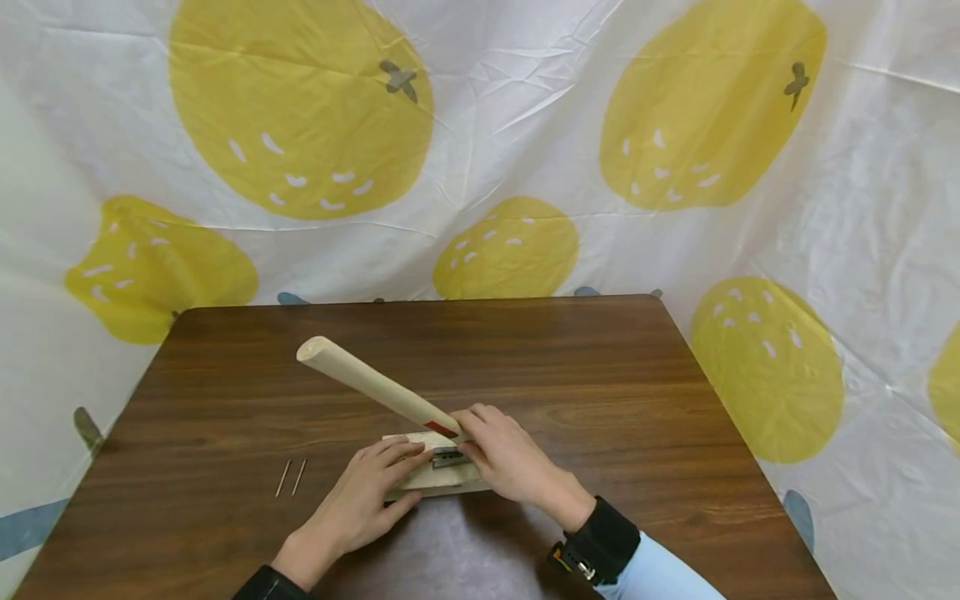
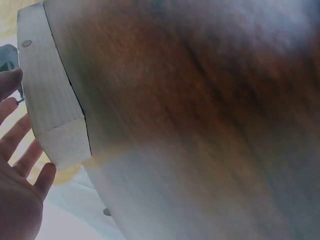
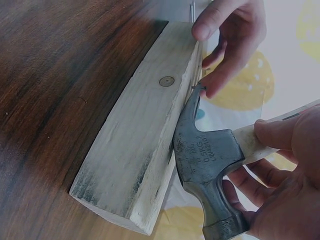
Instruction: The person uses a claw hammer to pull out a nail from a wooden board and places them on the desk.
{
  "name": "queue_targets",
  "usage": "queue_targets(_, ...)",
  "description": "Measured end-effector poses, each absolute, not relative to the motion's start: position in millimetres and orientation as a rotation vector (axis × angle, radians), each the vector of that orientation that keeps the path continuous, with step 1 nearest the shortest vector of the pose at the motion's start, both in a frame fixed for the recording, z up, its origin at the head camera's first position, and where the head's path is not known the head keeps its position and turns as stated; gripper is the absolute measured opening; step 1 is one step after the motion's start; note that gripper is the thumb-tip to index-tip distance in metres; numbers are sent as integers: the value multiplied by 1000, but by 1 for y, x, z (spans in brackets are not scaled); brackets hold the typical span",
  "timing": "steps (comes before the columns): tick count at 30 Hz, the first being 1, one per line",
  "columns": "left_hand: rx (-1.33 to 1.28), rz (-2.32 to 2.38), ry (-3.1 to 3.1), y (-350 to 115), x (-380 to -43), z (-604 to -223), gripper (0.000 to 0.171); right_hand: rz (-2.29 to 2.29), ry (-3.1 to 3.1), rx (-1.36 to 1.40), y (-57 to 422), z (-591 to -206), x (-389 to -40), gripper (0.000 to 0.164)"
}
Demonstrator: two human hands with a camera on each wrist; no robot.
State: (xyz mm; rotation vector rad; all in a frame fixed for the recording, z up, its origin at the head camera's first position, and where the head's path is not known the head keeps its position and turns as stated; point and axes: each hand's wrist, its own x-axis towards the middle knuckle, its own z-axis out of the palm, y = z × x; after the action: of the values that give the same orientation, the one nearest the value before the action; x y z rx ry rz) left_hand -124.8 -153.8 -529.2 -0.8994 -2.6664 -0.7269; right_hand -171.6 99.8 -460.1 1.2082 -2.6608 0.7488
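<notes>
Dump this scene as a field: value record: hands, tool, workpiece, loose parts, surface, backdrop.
left hand: at left end of wooden block
right hand: holds claw hammer near its head
tool: claw toward left hand
workpiece: wooden block, round spot on one side
loose parts: two thin nails
surface: brown table
backdrop: fruit-print cloth

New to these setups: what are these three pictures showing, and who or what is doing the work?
There is no robot here: a person works bare-handed. The widest picture comes from a head-worn camera looking forward and down; the other two come from a camera on each wrist. The right hand holds a claw hammer against the top of a wooden block. The left hand rests on that block. Two nails lie on the brown table, left of the hands; behind it hangs a yellow-patterned cloth.
</notes>
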Motion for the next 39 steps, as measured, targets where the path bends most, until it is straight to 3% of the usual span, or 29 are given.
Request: queue_targets(39, -897, -773, -2688, -151, -122, -529, 63, 679, -2602, 1292, 79, -459, -171, 33)
